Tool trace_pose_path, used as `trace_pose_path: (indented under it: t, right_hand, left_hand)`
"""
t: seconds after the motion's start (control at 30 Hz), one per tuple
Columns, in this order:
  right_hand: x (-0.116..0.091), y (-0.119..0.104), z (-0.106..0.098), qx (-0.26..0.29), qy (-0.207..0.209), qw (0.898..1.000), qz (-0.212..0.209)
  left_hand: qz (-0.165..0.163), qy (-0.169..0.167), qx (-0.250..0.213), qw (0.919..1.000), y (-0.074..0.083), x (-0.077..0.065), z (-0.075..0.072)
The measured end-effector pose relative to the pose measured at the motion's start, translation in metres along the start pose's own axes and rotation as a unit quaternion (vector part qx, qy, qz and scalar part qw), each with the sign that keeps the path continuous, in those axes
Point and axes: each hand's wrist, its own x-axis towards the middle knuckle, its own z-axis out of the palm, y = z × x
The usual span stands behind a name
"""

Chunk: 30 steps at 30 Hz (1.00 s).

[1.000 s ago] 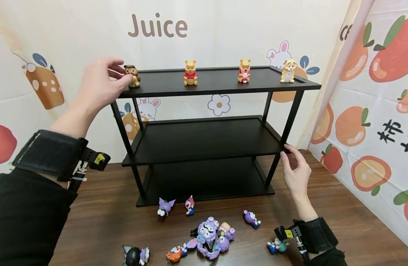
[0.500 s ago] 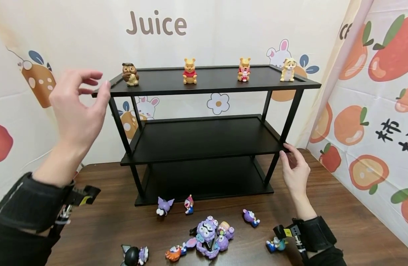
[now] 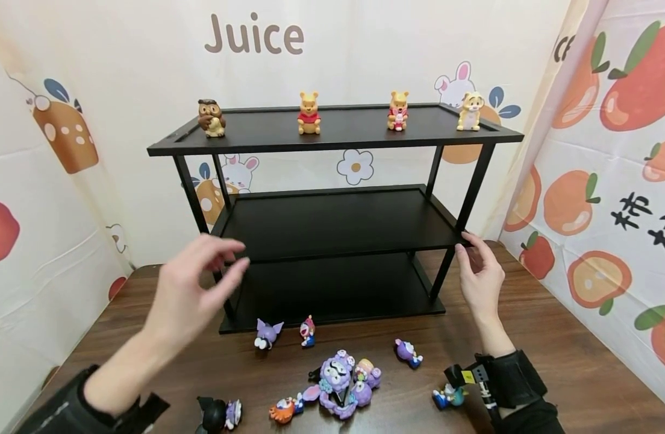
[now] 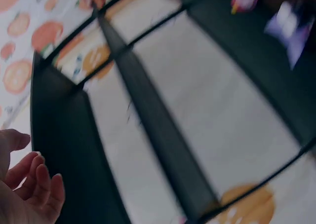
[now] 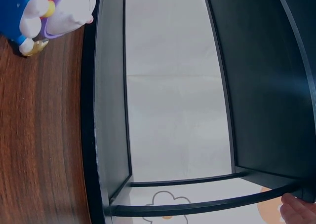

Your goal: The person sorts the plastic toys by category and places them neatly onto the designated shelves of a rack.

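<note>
A black three-tier shelf rack [image 3: 332, 224] stands on the wooden table. My right hand [image 3: 481, 277] holds the right front corner of its middle tier between thumb and fingers; in the right wrist view, fingertips [image 5: 296, 209] show at the tier's end. My left hand [image 3: 188, 295] hangs in the air before the rack's left legs, fingers loosely bent and holding nothing. Along the top tier sit an owl figurine [image 3: 211, 119], a yellow bear figurine in a red shirt [image 3: 309, 114], a bear figurine holding a pink piglet [image 3: 398, 113] and a cream figurine [image 3: 470, 113].
Before the rack lie a purple-eared figurine [image 3: 267, 333], a red-hatted figurine [image 3: 307, 332], a purple-and-blue figurine [image 3: 408, 353], a teal-and-blue figurine [image 3: 449, 396], an orange figurine [image 3: 283, 410], a black-headed figurine [image 3: 217, 415] and a purple cluster of figures [image 3: 338, 383]. Printed cloth [image 3: 354, 66] hangs behind.
My left hand has let go of the owl figurine at the top tier's left end, drawn back left, then come down in front of the rack. The right hand stays at its corner.
</note>
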Motion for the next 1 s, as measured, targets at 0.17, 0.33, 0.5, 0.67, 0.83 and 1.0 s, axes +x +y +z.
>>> trace_pose_path:
  t: [0.17,0.33,0.5,0.67,0.83,1.0]
  right_hand:
    - [0.002,-0.003,0.000,0.001,0.001,1.000,0.001]
    - [0.002,-0.005,0.000,0.009,0.000,1.000,0.007]
    - [0.001,-0.006,-0.001,0.015,-0.003,1.000,0.008]
    - [0.001,-0.006,0.000,0.014,-0.002,1.000,0.007]
    - [0.000,-0.005,0.000,0.008,0.000,1.000,0.007]
    - [0.000,-0.003,0.000,0.010,0.003,1.000,0.004]
  left_hand:
    - [-0.036,-0.095,-0.027,0.9945,0.013,-0.036,0.023]
    - [-0.095,-0.185,-0.058,0.9765,0.023,-0.063,0.046]
    - [-0.130,-0.279,-0.074,0.9485,0.027,-0.081,0.063]
    - [-0.149,-0.387,-0.064,0.9080,0.028,-0.096,0.076]
    - [-0.150,-0.457,-0.049,0.8755,0.028,-0.106,0.088]
    - [-0.138,-0.478,-0.028,0.8673,0.029,-0.112,0.096]
